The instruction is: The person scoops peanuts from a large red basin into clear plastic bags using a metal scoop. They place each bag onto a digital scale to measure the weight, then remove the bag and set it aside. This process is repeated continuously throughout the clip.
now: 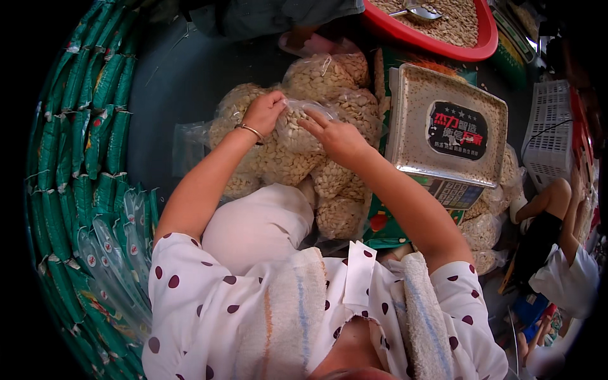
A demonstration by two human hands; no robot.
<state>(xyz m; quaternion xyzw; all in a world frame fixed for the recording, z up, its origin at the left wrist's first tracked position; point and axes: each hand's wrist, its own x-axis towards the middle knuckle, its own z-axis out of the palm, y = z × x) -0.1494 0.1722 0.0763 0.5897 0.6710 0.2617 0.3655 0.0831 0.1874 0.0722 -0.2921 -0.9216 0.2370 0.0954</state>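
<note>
A clear plastic bag (296,132) full of pale, flat seeds, which look like pumpkin seeds, sits on a heap of similar bags in front of me. My left hand (265,114) pinches the gathered plastic at the bag's top left. On the top right, my right hand (341,138) has its index and middle fingers stretched along the film; its thumb is hidden, and the plastic seems held beneath the fingers. More filled seed bags (323,77) lie behind and around this one. An unfilled clear bag (190,149) lies flat to the left of the heap.
Right of the heap stands a scale (413,120) with a metal pan. A red tub (484,38) of loose seeds with a metal scoop (421,11) is at the far right. Green packets (82,136) are stacked along the left. A white crate (548,136) and another person (563,272) are at right.
</note>
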